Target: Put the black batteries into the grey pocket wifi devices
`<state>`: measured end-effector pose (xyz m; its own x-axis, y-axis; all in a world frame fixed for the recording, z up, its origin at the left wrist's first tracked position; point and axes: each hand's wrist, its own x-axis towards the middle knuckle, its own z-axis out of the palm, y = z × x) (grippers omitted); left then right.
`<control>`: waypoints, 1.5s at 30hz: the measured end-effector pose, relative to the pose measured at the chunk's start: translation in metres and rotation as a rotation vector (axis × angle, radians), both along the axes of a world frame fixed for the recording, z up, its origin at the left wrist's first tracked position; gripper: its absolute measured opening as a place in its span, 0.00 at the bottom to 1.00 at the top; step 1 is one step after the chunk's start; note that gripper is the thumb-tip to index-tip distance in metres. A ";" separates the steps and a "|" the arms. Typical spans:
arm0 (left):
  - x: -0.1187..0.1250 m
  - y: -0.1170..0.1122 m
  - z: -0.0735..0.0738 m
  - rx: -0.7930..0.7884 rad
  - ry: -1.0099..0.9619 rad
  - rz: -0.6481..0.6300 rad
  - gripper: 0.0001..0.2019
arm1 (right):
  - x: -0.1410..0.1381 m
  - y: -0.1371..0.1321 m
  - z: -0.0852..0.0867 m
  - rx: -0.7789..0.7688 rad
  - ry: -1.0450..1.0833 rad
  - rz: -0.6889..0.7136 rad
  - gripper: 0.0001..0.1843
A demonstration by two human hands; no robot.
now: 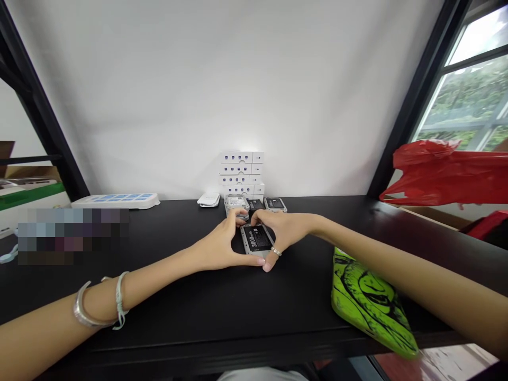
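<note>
Between my hands is a small white-framed device (257, 239) with a black battery marked "3000mAh" facing up. My left hand (222, 247) holds its left side, thumb along the near edge. On the right, my right hand (288, 233), with a ring, curls around the far and near edges. Both thumb tips meet at the device's near edge. Just behind stand a stack of similar devices (237, 201), partly covered by my left fingers, and another such device (275, 204) with its black battery showing.
White boxes (240, 170) are stacked against the wall. Thin white pieces (208, 199) lie left of them, near a white power strip (117, 200). A green patterned case (371, 301) lies under my right forearm. A red plastic bag (444, 172) hangs at the right.
</note>
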<state>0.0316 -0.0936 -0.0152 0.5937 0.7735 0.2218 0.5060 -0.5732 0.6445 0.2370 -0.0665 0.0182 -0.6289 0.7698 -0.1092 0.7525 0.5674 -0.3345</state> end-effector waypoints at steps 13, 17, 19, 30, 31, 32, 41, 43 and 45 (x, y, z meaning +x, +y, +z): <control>0.000 0.000 0.000 0.003 -0.046 -0.012 0.44 | 0.000 0.001 0.002 0.014 0.167 -0.012 0.44; -0.001 0.001 -0.003 0.001 -0.067 -0.007 0.45 | 0.004 -0.002 0.004 -0.233 0.418 -0.025 0.34; -0.001 0.002 -0.005 -0.008 -0.066 0.007 0.47 | 0.007 0.001 0.006 -0.375 0.567 -0.078 0.30; -0.004 0.006 -0.012 -0.032 -0.055 0.036 0.50 | 0.036 0.066 -0.007 -0.228 0.958 -0.496 0.05; -0.004 0.006 -0.013 -0.028 -0.053 0.037 0.49 | 0.034 0.069 -0.010 -0.250 0.942 -0.481 0.06; -0.004 0.007 -0.013 -0.022 -0.053 0.037 0.49 | 0.032 0.071 -0.012 -0.262 0.915 -0.470 0.09; -0.004 0.006 -0.015 0.030 -0.034 -0.015 0.44 | 0.022 0.084 -0.018 0.077 0.431 -0.327 0.26; -0.002 0.005 -0.015 0.043 -0.032 -0.036 0.44 | 0.022 0.087 -0.019 0.109 0.327 -0.275 0.26; 0.001 0.003 -0.015 0.056 -0.028 -0.039 0.46 | 0.023 0.088 -0.019 0.138 0.247 -0.235 0.27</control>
